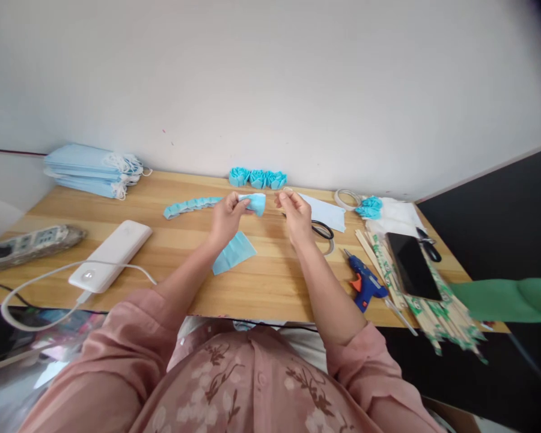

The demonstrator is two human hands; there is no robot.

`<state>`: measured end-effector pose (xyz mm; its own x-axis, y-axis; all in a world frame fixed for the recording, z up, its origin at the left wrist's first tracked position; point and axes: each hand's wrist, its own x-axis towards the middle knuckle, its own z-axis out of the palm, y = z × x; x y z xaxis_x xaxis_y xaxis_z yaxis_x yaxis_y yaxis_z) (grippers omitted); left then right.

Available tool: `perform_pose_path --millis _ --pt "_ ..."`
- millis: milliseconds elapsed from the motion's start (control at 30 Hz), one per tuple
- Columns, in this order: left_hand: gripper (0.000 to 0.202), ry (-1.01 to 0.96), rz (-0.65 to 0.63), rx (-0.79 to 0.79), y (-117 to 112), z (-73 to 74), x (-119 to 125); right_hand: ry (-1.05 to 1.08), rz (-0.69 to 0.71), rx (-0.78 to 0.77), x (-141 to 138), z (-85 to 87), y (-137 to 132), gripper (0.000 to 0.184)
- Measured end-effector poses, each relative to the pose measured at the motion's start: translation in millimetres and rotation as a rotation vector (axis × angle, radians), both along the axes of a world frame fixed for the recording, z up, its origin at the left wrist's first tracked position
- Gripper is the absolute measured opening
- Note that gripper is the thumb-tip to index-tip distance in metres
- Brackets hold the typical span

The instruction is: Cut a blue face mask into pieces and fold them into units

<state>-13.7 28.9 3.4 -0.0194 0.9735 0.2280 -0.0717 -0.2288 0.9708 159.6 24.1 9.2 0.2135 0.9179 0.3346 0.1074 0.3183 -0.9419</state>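
My left hand (226,218) pinches a piece of blue mask fabric (256,203), its free end sticking out to the right. Across a small gap, my right hand (296,213) has thumb and fingers pressed together; whatever is between them is too small to make out. A flat blue fabric piece (234,252) lies on the table below my left hand. Behind that hand runs a row of small folded blue pieces (192,207). Black-handled scissors (323,230) lie partly hidden by my right hand, beside a pale blue mask (327,211).
Several blue fabric roses (258,178) stand by the wall. A mask stack (88,168), a power bank (112,255) and a power strip (31,243) are at left. At right are a glue gun (365,279), wrapped chopsticks (426,313), a phone (413,264) and a tape roll (348,199).
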Motion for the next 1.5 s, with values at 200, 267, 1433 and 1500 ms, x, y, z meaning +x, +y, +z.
perform_pose_path --millis 200,267,1433,1500 --pt "0.014 0.395 0.089 0.329 -8 3.3 -3 -0.248 0.068 0.242 7 12.4 -14 0.019" --pt "0.017 0.457 0.081 0.377 -8 3.8 -5 -0.375 0.062 0.35 9 18.0 -17 0.018" --pt "0.023 -0.351 -0.151 -0.145 4 -11.4 4 -0.174 0.284 -0.116 -8 -19.5 4 0.048" --pt "0.022 -0.372 -0.164 -0.163 2 -11.8 6 -0.245 0.241 -0.119 -12 -21.5 3 0.036"
